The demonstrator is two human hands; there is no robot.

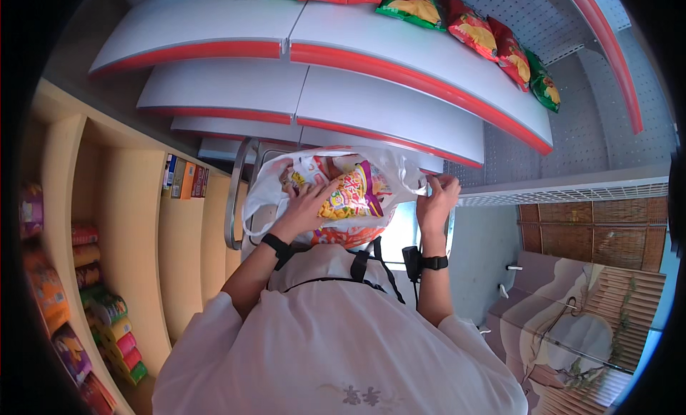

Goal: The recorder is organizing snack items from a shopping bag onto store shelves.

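A white plastic carrier bag (261,187) hangs wide-mouthed in front of my torso, with several snack packets inside. On top lies a yellow and purple snack packet (351,195) bearing writing. My left hand (306,208) reaches into the bag's mouth, back of the hand up, fingers against the packet's left side; whether they grip it is hidden. With thumb and fingers pinched together, my right hand (438,198) holds the bag's right rim (415,187) and pulls it outward. An orange-red packet (348,236) shows through the bag's near side.
Ahead rise white shelves (396,34) with red front edges. Red chip bags (471,31) and green chip bags (411,6) stand on the upper one. A metal cart handle (234,200) is beside the carrier bag. Wooden shelving (123,211) with canisters (109,309) stands at left.
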